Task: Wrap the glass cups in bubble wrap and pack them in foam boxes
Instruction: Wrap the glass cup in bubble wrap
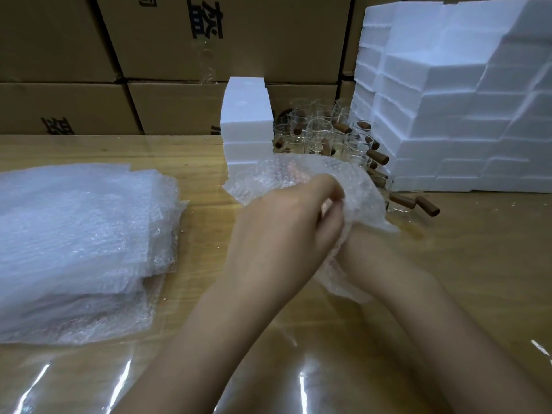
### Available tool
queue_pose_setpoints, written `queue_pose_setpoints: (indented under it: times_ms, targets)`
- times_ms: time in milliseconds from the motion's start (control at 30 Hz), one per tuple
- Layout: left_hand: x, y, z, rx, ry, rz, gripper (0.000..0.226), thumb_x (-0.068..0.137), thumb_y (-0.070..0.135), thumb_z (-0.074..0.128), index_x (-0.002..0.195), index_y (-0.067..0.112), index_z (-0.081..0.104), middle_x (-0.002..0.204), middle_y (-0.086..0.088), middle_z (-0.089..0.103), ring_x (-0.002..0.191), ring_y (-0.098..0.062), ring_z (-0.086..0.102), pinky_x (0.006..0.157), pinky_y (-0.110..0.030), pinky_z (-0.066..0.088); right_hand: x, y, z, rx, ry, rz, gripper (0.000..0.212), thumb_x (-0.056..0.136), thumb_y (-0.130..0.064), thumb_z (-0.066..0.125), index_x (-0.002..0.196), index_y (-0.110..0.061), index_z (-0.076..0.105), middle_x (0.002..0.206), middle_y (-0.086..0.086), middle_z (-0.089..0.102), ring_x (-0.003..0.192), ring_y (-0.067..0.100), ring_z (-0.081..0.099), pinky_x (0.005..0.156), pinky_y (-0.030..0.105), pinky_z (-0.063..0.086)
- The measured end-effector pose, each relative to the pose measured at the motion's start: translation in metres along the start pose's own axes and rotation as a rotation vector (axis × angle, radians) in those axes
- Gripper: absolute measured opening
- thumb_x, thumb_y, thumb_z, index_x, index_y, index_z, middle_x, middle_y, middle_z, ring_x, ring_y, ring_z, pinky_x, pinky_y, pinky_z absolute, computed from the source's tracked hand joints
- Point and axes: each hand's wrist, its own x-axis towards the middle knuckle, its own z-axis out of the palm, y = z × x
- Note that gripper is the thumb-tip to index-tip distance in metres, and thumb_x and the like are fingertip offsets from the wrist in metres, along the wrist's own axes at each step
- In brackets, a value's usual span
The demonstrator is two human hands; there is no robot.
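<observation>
At the table's middle my left hand (286, 222) curls its fingers over a bundle of bubble wrap (316, 174) and pinches its sheet. My right hand is almost wholly hidden under that bundle and behind my left hand; only its wrist (373, 258) shows, so its fingers cannot be seen. Whether a cup sits inside the wrap cannot be told. A cluster of clear glass cups with brown wooden handles (325, 132) stands behind the bundle. A small stack of white foam boxes (246, 124) stands left of the cups.
A thick pile of bubble wrap sheets (77, 234) lies at the left on the glossy wooden table (478, 264). A tall wall of white foam boxes (466, 100) fills the right rear. Brown cardboard cartons (149, 55) line the back.
</observation>
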Motion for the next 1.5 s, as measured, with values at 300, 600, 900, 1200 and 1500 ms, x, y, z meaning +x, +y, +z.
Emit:
queue_pose_setpoints:
  times_ms: [300, 600, 900, 1200, 1500]
  targets:
    - [0.007, -0.031, -0.018, 0.171, 0.202, -0.177, 0.008, 0.092, 0.018, 0.058, 0.093, 0.016, 0.066, 0.051, 0.013, 0.039, 0.047, -0.015, 0.044, 0.044, -0.024, 0.029, -0.005, 0.014, -0.005, 0.14, 0.496, -0.611, 0.029, 0.092, -0.008, 0.049, 0.11, -0.015, 0.07, 0.105, -0.007, 0.071, 0.095, 0.008, 0.065, 0.079, 0.025, 0.052]
    - [0.007, -0.054, -0.047, 0.161, 0.366, -0.306, 0.011, 0.093, 0.022, 0.054, 0.093, 0.018, 0.064, 0.059, 0.006, 0.05, 0.059, -0.024, 0.054, 0.057, -0.042, 0.046, 0.018, 0.045, -0.005, 0.785, 0.968, -0.384, 0.03, 0.094, -0.004, 0.045, 0.089, -0.03, 0.058, 0.083, -0.014, 0.062, 0.073, -0.001, 0.06, 0.064, 0.013, 0.047]
    - [0.006, -0.06, -0.045, 0.122, 0.273, -0.351, 0.01, 0.092, 0.021, 0.055, 0.093, 0.018, 0.064, 0.06, 0.004, 0.054, 0.059, -0.026, 0.059, 0.062, -0.047, 0.05, 0.056, 0.057, 0.064, 0.063, 0.239, -0.139, 0.051, 0.1, -0.033, 0.041, 0.148, -0.023, 0.028, 0.149, -0.004, 0.035, 0.135, 0.018, 0.034, 0.109, 0.035, 0.032]
    - [0.005, -0.072, -0.03, 0.124, 0.091, -0.441, 0.023, 0.09, 0.021, 0.052, 0.111, 0.026, 0.061, 0.061, 0.005, 0.054, 0.06, -0.018, 0.059, 0.06, -0.035, 0.048, 0.061, 0.068, 0.088, 0.26, 0.354, -0.044, 0.024, 0.1, -0.038, 0.038, 0.094, -0.019, 0.051, 0.079, -0.003, 0.059, 0.075, 0.02, 0.056, 0.065, 0.036, 0.043]
    - [0.005, -0.069, -0.02, 0.211, -0.048, -0.464, 0.013, 0.091, 0.029, 0.054, 0.091, 0.027, 0.066, 0.058, 0.008, 0.054, 0.054, -0.012, 0.055, 0.049, -0.025, 0.038, 0.053, 0.087, 0.062, 1.943, -0.154, -0.348, 0.026, 0.097, -0.031, 0.038, 0.084, -0.013, 0.053, 0.048, -0.009, 0.022, 0.043, 0.007, 0.018, 0.044, 0.02, 0.021]
